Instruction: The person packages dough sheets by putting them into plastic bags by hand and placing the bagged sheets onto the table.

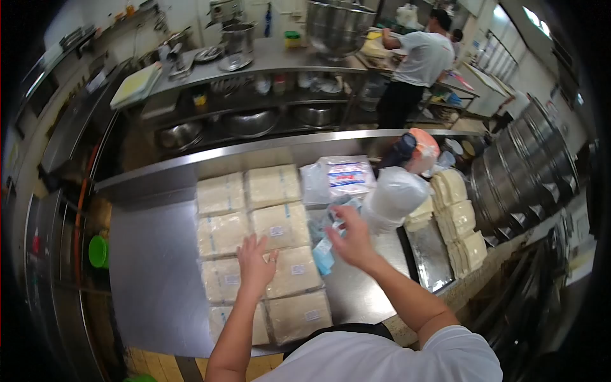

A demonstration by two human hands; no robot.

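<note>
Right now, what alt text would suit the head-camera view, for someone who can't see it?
A person's left hand rests on flat, plastic-wrapped packets in two columns on a metal table; the right hand curves near light blue material. Beyond stands a co-worker.

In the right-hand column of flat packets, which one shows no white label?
The far-end packet, nearest the table's raised back edge. The other three packets in that column each show a white label.

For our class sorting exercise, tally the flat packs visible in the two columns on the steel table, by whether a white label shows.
Packs showing a white label: 4
Packs showing none: 4
Total packs: 8
</note>
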